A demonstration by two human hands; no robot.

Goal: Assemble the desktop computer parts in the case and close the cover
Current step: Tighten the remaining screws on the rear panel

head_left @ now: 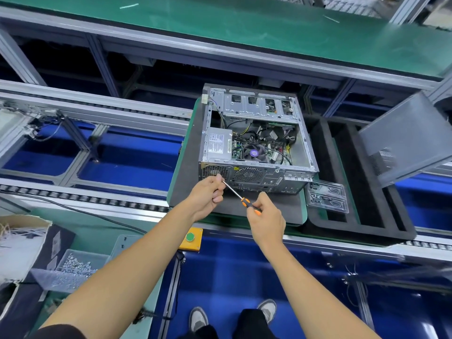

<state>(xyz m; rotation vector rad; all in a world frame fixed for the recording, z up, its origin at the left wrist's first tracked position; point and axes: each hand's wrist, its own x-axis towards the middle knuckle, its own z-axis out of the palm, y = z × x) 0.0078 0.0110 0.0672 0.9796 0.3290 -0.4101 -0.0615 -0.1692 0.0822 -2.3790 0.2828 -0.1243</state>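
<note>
Right hand: grips screwdriver handle.
Left hand: pinches the tip, maybe with screw.
Axis: shaft points up-left toward case rear.

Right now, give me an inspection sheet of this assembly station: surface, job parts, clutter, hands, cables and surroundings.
Surface: dark foam pad on a green pallet, on the conveyor line.
Job's things: computer case lying open, power supply and CPU fan inside; side cover off, tilted at right.
Clutter: clear screw tray beside the case; bin of screws at lower left.
Grips: left hand pinches the screwdriver shaft near its tip at the case's rear panel; right hand grips the orange handle.
Cables: loose wiring inside the case; a black cable across the bench.
Surroundings: green button on a yellow box; green belt above.
</note>
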